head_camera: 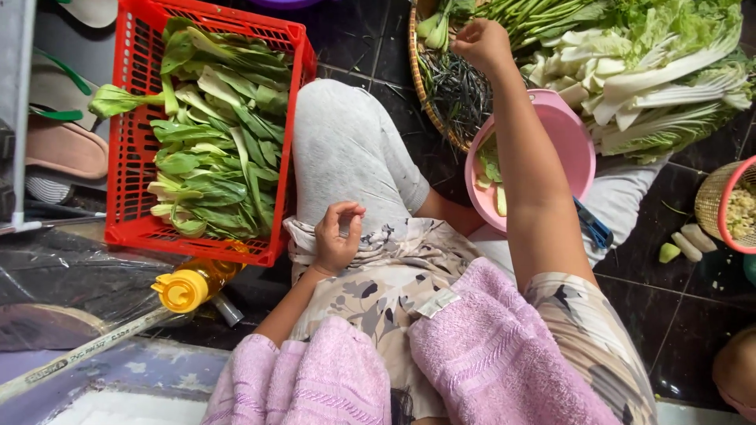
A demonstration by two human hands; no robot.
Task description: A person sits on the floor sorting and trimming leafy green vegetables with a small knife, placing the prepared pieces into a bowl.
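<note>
Your right hand (pixel 482 43) is reaching out over the woven basket (pixel 421 86), fingers closed on a pale green stalk (pixel 435 30). Just below your forearm the pink bowl (pixel 563 138) is holding a few cut greens. Your left hand (pixel 337 236) is resting on your lap, loosely curled, gripping nothing. Left of your knee, the red crate (pixel 130 157) is sitting full of leafy greens.

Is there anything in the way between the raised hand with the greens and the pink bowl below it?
Nothing visible. The right hand grips a small bunch of greens over the woven basket. The pink bowl sits open just beside that forearm, holding only a few cut leaves. The left hand rests on the lap, apart.
</note>
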